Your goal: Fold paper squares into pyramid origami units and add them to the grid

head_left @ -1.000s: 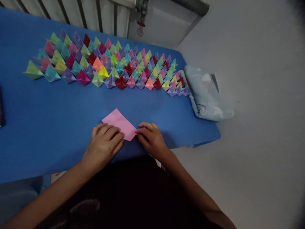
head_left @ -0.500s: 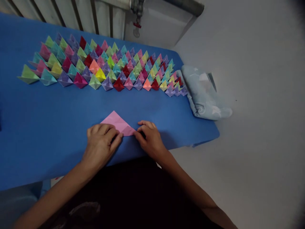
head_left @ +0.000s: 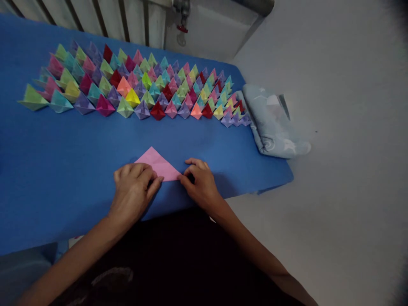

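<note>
A pink paper [head_left: 159,165], folded to a triangle with its point away from me, lies on the blue table [head_left: 79,144]. My left hand [head_left: 135,182] rests over its left part, fingers curled together and the thumb at the near edge, hiding the left corner. At the right corner, my right hand [head_left: 199,180] pinches the paper between thumb and index finger, its other fingers bent above the table. Beyond both hands stand rows of folded paper boats [head_left: 132,97] in many colours.
A folded light-blue cloth [head_left: 270,123] lies at the table's right end, next to the wall [head_left: 344,140]. Behind the far edge are a radiator [head_left: 137,21] and a pipe valve with a red handle [head_left: 182,28].
The view has shifted slightly. Both hands keep nearly the same place on the pink paper, which looks a little flatter near its right corner.
</note>
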The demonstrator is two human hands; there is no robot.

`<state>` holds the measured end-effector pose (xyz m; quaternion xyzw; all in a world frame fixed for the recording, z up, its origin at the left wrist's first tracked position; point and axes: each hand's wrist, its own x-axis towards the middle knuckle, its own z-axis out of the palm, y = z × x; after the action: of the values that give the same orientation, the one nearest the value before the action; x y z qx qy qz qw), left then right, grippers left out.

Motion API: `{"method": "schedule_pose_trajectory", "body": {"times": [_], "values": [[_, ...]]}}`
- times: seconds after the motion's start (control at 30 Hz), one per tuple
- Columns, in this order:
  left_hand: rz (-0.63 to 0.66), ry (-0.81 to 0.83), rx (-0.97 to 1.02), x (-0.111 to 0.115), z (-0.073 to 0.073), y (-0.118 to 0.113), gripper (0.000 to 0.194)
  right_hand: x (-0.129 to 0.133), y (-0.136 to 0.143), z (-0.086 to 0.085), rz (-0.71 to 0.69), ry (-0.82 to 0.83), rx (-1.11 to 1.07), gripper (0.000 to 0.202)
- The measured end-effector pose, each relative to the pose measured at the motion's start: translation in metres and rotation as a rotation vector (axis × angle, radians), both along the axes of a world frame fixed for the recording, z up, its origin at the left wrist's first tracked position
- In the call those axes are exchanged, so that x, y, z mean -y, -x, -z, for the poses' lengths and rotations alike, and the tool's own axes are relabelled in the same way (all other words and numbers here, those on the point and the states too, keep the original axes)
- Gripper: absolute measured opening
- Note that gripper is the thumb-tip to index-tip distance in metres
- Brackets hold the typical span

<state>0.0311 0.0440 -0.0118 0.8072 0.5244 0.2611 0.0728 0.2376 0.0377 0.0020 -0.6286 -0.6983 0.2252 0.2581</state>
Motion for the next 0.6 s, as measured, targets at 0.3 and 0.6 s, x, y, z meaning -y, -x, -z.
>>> {"method": "schedule_pose_trajectory", "body": {"times": [0.3, 0.6], "values": [[0.001, -0.062, -0.062, -0.0011, 0.0022, -0.0014, 0.028, -0.0002, 0.0006, 0.0006, 0.008, 0.007, -0.003, 0.020], [-0.027, -0.078, -0.132, -0.0019, 0.0029, 0.0006, 0.028, -0.0015, -0.0018, 0.0000, -0.006, 0.042, 0.061, 0.019]]}}
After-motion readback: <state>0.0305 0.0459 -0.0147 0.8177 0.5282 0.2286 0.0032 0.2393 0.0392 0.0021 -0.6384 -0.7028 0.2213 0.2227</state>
